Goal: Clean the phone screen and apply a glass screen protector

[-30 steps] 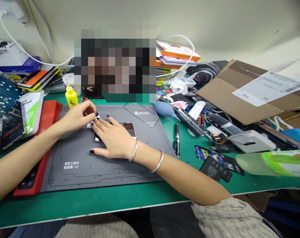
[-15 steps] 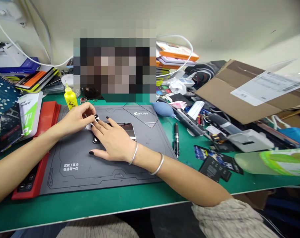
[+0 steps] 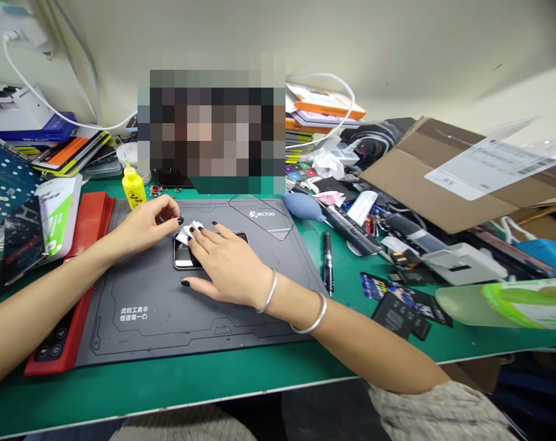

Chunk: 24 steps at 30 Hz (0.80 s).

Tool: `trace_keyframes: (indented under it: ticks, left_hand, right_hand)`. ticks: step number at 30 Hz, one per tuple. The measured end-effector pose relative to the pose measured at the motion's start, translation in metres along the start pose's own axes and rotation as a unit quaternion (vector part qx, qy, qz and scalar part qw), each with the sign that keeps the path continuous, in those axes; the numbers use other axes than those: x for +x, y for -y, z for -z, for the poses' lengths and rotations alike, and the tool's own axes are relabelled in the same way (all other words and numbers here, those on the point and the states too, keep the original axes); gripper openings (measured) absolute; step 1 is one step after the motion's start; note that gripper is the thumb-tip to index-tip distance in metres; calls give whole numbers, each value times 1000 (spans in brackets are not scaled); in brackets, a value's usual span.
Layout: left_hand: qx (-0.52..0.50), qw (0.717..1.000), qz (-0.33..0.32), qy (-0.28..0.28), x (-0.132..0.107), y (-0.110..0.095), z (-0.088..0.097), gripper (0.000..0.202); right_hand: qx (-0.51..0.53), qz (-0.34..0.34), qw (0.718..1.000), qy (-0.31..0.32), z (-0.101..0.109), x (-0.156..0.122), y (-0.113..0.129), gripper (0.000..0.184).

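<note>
A phone (image 3: 182, 262) with a dark glossy face lies flat on the grey mat (image 3: 176, 327), partly hidden by my right hand (image 3: 229, 266). Between the right fingertips and the phone is a crumpled white wipe (image 3: 186, 233), pressed down near the phone's far left part. The right thumb sticks out to the side over the mat. My left hand (image 3: 151, 222) is curled just left of the phone's upper left corner, thumb and index tips together. Whether anything is pinched there is too small to see.
Left of the mat stand a red tray-like holder (image 3: 57, 343) and a yellow bottle (image 3: 133, 188). To the right lie a black pen (image 3: 328, 263), a blue air blower (image 3: 304, 206), a drink bottle (image 3: 484, 303) and a cardboard box (image 3: 411, 171). A pixelated patch covers the back middle.
My right hand has slid right across the phone along with the wipe, now more in sight. The left hand stays near the phone's corner, and a gap now parts it from the right fingers.
</note>
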<state>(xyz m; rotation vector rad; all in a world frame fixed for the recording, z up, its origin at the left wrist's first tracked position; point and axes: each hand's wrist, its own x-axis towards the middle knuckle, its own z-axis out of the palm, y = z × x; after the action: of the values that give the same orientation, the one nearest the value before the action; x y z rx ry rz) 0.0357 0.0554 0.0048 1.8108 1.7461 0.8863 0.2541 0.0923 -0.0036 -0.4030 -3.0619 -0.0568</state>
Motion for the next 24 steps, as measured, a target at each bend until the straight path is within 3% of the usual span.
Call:
trace_keyframes:
  ticks: [14,24]
  left_hand:
    - [-13,1000,9,-11,0,1,-1,17]
    - [-18,1000,13,-5,0,0,-1,19]
  right_hand:
    - [63,81,995,-19,-4,-5,3,66]
    - [80,64,994,-24,-9,-1,2,72]
